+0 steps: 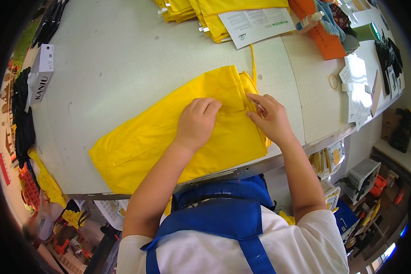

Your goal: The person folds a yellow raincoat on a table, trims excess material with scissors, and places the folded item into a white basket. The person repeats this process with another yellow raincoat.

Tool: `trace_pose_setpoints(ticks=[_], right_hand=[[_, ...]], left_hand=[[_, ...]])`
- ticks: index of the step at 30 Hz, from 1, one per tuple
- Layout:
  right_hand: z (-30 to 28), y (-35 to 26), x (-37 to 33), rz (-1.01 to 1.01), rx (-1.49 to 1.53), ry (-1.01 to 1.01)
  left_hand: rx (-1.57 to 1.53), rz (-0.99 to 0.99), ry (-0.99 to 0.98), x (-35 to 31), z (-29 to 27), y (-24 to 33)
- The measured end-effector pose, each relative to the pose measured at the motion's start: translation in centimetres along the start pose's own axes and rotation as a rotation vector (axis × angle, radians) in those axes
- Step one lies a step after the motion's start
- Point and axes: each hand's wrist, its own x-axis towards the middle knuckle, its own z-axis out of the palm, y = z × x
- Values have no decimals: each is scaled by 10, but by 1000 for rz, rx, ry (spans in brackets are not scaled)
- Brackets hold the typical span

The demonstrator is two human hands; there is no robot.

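In the head view, the room was a workshop with a pale worktable (123, 77), bent at its borders by the fisheye lens. At its far side lay a stack of yellow garments (201, 11), with a printed sheet (260, 27) on it, and near them stood an orange box (324, 43).

The folded yellow garment (155, 130) lay on the table, close to the front edge, before the person. The left hand (197, 121) rested on it with fingers curled and near to each other; whether they pinched the cloth, I could not make out. The right hand (273, 118) was at the layered right end, its thumb and forefinger apart.

In my judgement, the layers at this end could slide and make the fold crooked, because they were uneven and the material looked smooth. The lower right corner lay beside the table edge, so a careless pull might bring it over. The yellow cord (253, 68) could also catch, since it reached toward the stack.

The inner layers were hidden, the left fingertips were hard to see, and the far end of the cord was lost near the sheet. At the picture's rim, the stack was cut off and the lower left background was blurred
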Motion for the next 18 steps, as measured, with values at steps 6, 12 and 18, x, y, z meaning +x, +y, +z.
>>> trace_pose_setpoints(ticks=[6, 12, 18], right_hand=[[-2, -3, 3, -60, -86, 53], [-14, -18, -10, -5, -33, 77], [-18, -26, -13, 131, 99, 128]], left_hand=[[-116, -126, -65, -8, -10, 24], [-220, -278, -172, -7, -13, 33], [-725, -588, -291, -7, -21, 33]])
